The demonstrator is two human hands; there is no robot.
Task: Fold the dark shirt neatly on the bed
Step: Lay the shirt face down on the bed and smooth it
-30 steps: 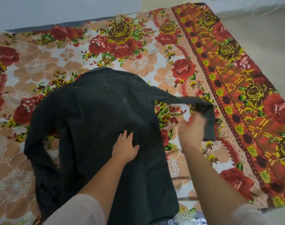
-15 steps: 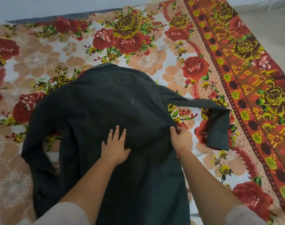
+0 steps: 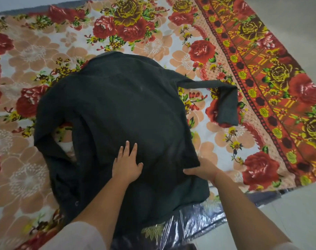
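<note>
Dark shirt (image 3: 121,109): centre of frame, lying spread on the bed (image 3: 36,177), collar end toward the top of the frame, hem toward the bottom. Fabric is rumpled, not flat.

Left hand (image 3: 127,165): palm down on the lower middle of the shirt, fingers straight and slightly spread, pressing the cloth.

Right hand (image 3: 202,171): at the shirt's right-hand edge, lower right of centre. Thumb lies over the cloth and the edge drapes across the hand, so it pinches that side seam. The two hands are apart, with a stretch of shirt between them.

Sleeve on the right of the frame (image 3: 225,105): stretched out sideways from the shoulder, then bent down at the end, resting on the sheet.

Sleeve on the left of the frame (image 3: 49,150): bent back along the body, leaving a gap where the sheet shows through. A small button (image 3: 76,203) is visible on the cloth below it.

Floral sheet (image 3: 153,42): red roses and peach flowers on white, with a red and yellow patterned border (image 3: 261,87) along the right.

Shiny plastic wrap (image 3: 189,222) shows at the near edge of the bed, under the shirt hem. Pale floor (image 3: 288,213) at lower right. White cuff (image 3: 76,235) on the left arm, bottom of the frame.
</note>
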